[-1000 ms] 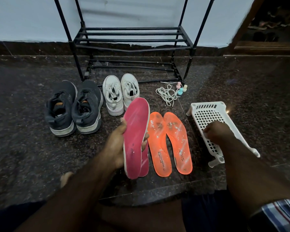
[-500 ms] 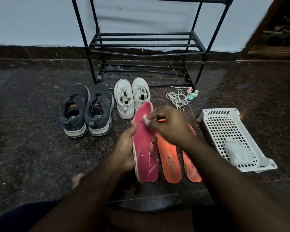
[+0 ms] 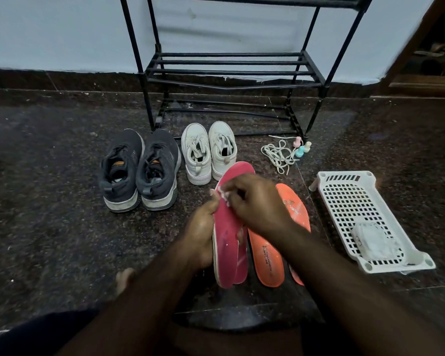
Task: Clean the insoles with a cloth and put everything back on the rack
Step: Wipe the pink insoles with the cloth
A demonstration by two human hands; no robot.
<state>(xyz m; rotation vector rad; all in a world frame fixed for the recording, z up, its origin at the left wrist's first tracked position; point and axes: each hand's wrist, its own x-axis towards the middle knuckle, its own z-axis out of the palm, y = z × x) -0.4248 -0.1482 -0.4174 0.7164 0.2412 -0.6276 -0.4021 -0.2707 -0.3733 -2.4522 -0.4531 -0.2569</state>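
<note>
My left hand [image 3: 199,235] grips a pink insole [image 3: 228,232] by its left edge and holds it up over the floor. A second pink insole [image 3: 242,268] lies just behind it. My right hand [image 3: 257,201] pinches a small white cloth [image 3: 225,195] against the upper part of the held insole. Two orange insoles [image 3: 267,263] lie on the floor to the right, partly under my right forearm. The black metal shoe rack [image 3: 231,73] stands against the wall beyond them.
A pair of dark grey sneakers [image 3: 139,170] and a pair of white sneakers [image 3: 207,152] stand before the rack. White laces [image 3: 278,155] and small pastel bottles [image 3: 302,147] lie by its right leg. A white perforated tray [image 3: 344,199] holding a white packet [image 3: 373,240] sits at right.
My right hand left the white tray and came over to the pink insole with a small white cloth. It now presses the cloth on the insole's upper part. The camera has tilted.
</note>
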